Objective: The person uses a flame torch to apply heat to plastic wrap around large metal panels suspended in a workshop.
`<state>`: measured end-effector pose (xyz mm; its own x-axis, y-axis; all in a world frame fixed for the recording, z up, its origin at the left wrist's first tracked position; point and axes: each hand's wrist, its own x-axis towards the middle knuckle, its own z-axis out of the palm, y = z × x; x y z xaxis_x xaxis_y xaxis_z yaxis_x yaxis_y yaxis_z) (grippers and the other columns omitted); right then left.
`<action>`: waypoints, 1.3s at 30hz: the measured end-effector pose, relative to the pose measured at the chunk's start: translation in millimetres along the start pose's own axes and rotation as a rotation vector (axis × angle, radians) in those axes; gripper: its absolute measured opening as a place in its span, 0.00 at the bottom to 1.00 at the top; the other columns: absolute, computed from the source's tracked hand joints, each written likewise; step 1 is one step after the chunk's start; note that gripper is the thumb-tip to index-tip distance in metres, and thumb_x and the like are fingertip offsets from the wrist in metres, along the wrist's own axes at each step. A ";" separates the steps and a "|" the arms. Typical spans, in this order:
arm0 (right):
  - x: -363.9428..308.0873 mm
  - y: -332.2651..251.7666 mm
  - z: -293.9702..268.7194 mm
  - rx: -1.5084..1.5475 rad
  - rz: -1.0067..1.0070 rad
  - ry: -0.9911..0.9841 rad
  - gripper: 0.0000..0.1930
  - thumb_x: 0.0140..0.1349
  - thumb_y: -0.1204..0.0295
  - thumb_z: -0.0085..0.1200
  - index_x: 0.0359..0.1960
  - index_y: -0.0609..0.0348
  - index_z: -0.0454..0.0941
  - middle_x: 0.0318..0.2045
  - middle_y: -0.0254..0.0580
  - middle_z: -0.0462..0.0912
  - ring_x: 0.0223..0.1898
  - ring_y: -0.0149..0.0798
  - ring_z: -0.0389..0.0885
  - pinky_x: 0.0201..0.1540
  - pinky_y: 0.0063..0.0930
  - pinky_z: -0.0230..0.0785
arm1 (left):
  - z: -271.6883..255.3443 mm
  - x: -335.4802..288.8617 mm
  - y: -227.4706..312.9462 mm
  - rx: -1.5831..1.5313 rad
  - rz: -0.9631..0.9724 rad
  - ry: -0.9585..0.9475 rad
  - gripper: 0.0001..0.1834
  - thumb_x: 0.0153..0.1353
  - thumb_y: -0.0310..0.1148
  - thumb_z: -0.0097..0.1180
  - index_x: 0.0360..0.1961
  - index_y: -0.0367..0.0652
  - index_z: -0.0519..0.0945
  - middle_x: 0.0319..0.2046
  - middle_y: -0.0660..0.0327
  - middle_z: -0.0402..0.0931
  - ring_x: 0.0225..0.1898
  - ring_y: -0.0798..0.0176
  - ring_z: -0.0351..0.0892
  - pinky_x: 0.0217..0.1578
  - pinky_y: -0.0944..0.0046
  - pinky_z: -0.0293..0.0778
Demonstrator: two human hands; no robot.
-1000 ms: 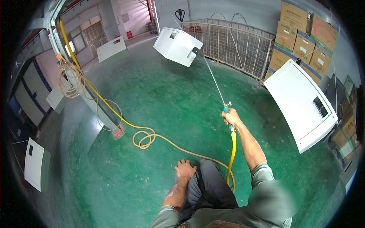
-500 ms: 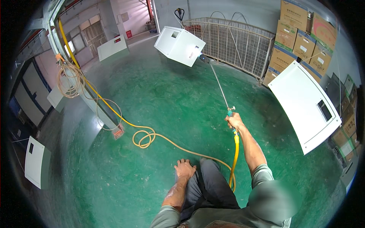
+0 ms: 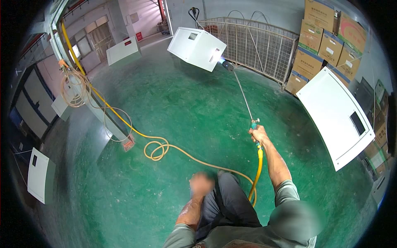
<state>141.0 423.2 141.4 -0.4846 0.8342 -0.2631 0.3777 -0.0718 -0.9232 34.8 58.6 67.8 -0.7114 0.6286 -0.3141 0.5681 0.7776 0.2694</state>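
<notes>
My right hand (image 3: pixel 259 134) is wrapped round the green handle of a long-necked gas torch (image 3: pixel 243 94), with a yellow hose (image 3: pixel 260 161) running from its lower end. The torch's dark nozzle (image 3: pixel 228 65) gives off a bluish-white flame beside the right end of a hanging white box-shaped panel (image 3: pixel 193 47). That panel has two rectangular cut-outs. My left hand (image 3: pixel 202 184) rests on my left knee; it is blurred now, but half a second ago its fingers lay spread there with nothing in them.
A larger white panel (image 3: pixel 336 118) hangs at right, others (image 3: pixel 40 175) at left. Beyond stand a wire-mesh cage (image 3: pixel 260 45) and stacked cardboard boxes (image 3: pixel 316 41). The hose (image 3: pixel 198 160) loops over the green floor (image 3: pixel 136 190) near a post (image 3: pixel 105 113) with coiled tubing.
My right hand and the torch have shifted slightly right, and the flame at the nozzle now shows brighter. The large right panel appears a little further right. My left hand stays on the knee.
</notes>
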 end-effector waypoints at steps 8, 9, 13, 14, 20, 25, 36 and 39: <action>-1.4 15.2 -9.5 -0.015 0.009 0.005 0.07 0.56 0.77 0.60 0.34 0.60 0.74 0.18 0.35 0.74 0.13 0.31 0.72 0.15 0.31 0.64 | -2.4 1.9 0.0 0.002 -0.001 -0.012 0.32 0.58 0.56 0.61 0.59 0.49 0.80 0.62 0.56 0.71 0.67 0.47 0.63 0.66 0.36 0.59; -1.9 16.7 -9.0 -0.003 0.015 0.011 0.08 0.56 0.77 0.60 0.35 0.59 0.74 0.18 0.34 0.73 0.13 0.31 0.71 0.15 0.30 0.63 | -1.6 2.4 -1.1 0.005 -0.002 -0.007 0.32 0.58 0.56 0.60 0.59 0.49 0.80 0.62 0.56 0.71 0.67 0.47 0.63 0.66 0.36 0.59; 2.7 22.7 -12.4 0.032 0.034 0.041 0.08 0.55 0.77 0.60 0.35 0.58 0.73 0.19 0.33 0.73 0.14 0.30 0.70 0.15 0.29 0.63 | -3.3 3.8 -3.1 -0.017 0.018 -0.008 0.32 0.58 0.56 0.60 0.59 0.48 0.80 0.61 0.55 0.71 0.67 0.47 0.63 0.65 0.36 0.59; 5.1 23.8 -13.5 0.051 0.038 0.039 0.08 0.56 0.77 0.60 0.35 0.59 0.73 0.18 0.33 0.73 0.13 0.30 0.71 0.15 0.30 0.63 | -4.4 4.5 -3.3 -0.020 0.019 -0.013 0.32 0.58 0.56 0.61 0.58 0.48 0.80 0.61 0.55 0.71 0.67 0.47 0.63 0.65 0.36 0.59; 35.2 46.4 -32.6 0.093 0.070 0.055 0.06 0.58 0.77 0.59 0.35 0.61 0.74 0.18 0.35 0.73 0.13 0.32 0.71 0.15 0.31 0.63 | -0.8 5.9 5.6 -0.022 0.028 0.011 0.32 0.56 0.56 0.62 0.57 0.48 0.81 0.60 0.55 0.72 0.67 0.47 0.63 0.64 0.35 0.60; 63.6 54.6 -42.4 0.147 0.059 0.047 0.07 0.54 0.76 0.59 0.33 0.58 0.74 0.18 0.33 0.72 0.14 0.31 0.71 0.15 0.29 0.63 | -3.2 7.0 11.6 -0.044 0.031 0.010 0.32 0.56 0.55 0.63 0.56 0.46 0.82 0.62 0.55 0.71 0.68 0.45 0.62 0.65 0.32 0.58; 134.0 57.9 -52.7 0.060 0.067 0.031 0.06 0.53 0.75 0.59 0.26 0.59 0.73 0.17 0.35 0.73 0.15 0.32 0.72 0.16 0.29 0.64 | 13.9 18.4 11.9 -0.044 0.099 0.045 0.30 0.55 0.56 0.64 0.53 0.48 0.84 0.59 0.58 0.74 0.66 0.46 0.63 0.62 0.36 0.60; 152.4 62.4 -54.5 0.087 0.086 0.029 0.07 0.54 0.75 0.59 0.28 0.59 0.72 0.18 0.35 0.73 0.14 0.32 0.71 0.16 0.29 0.64 | 13.5 18.9 15.5 -0.033 0.121 0.055 0.29 0.55 0.56 0.65 0.51 0.48 0.84 0.59 0.58 0.74 0.66 0.46 0.63 0.60 0.36 0.61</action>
<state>133.7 575.7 59.0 -0.4298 0.8384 -0.3352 0.3460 -0.1899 -0.9188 35.7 82.6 53.8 -0.6606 0.7156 -0.2270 0.6380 0.6945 0.3327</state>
